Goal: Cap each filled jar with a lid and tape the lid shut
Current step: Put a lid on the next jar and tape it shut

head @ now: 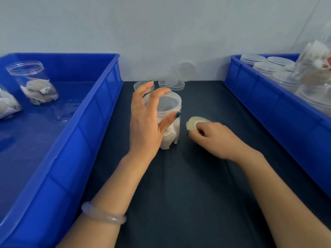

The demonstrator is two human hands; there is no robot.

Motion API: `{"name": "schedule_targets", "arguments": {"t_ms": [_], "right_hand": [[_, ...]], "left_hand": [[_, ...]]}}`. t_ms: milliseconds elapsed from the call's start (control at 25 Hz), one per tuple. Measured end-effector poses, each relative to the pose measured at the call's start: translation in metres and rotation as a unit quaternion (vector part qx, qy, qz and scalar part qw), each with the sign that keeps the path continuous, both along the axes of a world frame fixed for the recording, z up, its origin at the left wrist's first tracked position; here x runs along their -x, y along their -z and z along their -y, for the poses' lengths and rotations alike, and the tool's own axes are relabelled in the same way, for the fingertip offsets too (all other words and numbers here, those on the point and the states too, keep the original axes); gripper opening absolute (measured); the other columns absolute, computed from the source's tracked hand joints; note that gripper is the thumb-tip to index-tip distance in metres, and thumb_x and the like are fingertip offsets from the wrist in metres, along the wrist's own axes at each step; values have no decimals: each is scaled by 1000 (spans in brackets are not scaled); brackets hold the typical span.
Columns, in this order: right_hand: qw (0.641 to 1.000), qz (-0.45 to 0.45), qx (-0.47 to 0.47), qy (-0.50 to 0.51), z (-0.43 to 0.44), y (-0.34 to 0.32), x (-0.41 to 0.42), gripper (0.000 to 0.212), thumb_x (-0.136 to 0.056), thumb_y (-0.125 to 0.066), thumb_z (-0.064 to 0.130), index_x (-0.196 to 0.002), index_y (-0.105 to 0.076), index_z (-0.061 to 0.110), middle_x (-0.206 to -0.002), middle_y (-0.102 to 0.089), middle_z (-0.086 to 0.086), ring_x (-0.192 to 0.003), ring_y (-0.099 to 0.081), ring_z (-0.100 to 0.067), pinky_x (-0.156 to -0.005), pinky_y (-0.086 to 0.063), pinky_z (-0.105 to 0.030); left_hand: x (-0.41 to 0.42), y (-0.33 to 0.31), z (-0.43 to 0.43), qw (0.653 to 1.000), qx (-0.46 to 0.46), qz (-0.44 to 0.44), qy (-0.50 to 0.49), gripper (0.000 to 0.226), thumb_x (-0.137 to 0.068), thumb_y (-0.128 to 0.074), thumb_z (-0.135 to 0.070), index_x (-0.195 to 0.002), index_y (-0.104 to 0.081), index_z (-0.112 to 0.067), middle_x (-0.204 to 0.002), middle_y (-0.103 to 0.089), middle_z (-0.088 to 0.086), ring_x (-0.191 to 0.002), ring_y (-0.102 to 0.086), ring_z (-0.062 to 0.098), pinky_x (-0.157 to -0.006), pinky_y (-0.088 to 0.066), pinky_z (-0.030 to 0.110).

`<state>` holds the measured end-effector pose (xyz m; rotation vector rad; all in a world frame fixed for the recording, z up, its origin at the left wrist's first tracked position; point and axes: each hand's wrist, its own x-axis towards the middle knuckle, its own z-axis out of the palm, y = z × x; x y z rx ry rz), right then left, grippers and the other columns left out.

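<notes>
A clear plastic jar [170, 111] filled with white sachets stands upright on the dark mat, with a translucent lid on its mouth. My left hand [145, 126] is beside and partly in front of the jar, fingers spread and loosely curved. Its thumb lies across the jar's side and its fingertips are above the lid; no firm grip shows. Just right of the jar, my right hand [215, 138] pinches a pale roll of clear tape [194, 122], low over the mat.
Loose lids [172, 84] are stacked at the back by the wall, and one lid [186, 71] leans on it. A blue bin [59, 158] on the left holds open filled jars [32, 81]. Another blue bin [268, 108] on the right holds capped jars [268, 66].
</notes>
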<state>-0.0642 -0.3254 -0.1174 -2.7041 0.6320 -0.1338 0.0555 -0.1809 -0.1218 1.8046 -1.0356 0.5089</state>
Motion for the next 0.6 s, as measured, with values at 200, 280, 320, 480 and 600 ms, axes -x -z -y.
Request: {"name": "schedule_targets", "arguments": {"t_ms": [200, 280, 320, 480, 600], "right_hand": [[908, 225, -338, 99, -7, -22, 1, 28, -98, -38, 34, -86, -49, 11, -49, -42, 6, -45, -35, -9, -51, -33, -28], [895, 280, -345, 32, -14, -28, 7, 24, -92, -41, 28, -90, -48, 4, -51, -43, 4, -47, -37, -8, -48, -34, -23], [898, 290, -332, -5, -19, -29, 9, 21, -87, -42, 25, -90, -47, 5, -54, -47, 3, -49, -41, -8, -47, -37, -22], [952, 260, -134, -88, -34, -26, 12, 27, -79, -46, 22, -102, -42, 7, -65, -58, -9, -55, -54, -27, -51, -46, -47], [960, 246, 51, -127, -40, -23, 13, 37, -79, -39, 33, -103, -44, 5, -56, -50, 2, -45, -47, -20, -45, -41, -42]], "left_hand": [[9, -1, 6, 961, -64, 247, -108, 43, -95, -59, -8, -136, -59, -18, -142, -51, 16, -131, -39, 31, -116, -30, 52], [18, -2, 9, 957, -53, 278, -59, 47, -94, -54, 1, -138, -57, -13, -141, -55, 9, -134, -42, 27, -118, -29, 48], [23, -3, 9, 963, -48, 264, -26, 47, -95, -53, 2, -140, -55, -11, -142, -55, 7, -135, -44, 25, -118, -29, 48], [33, -6, 6, 983, 8, 178, 54, 39, -100, -49, -7, -138, -53, -4, -140, -56, 8, -132, -51, 20, -114, -36, 46], [32, -11, 2, 987, 49, 140, 63, 35, -101, -49, -14, -133, -58, -3, -135, -59, 8, -126, -53, 19, -105, -45, 41]]}}
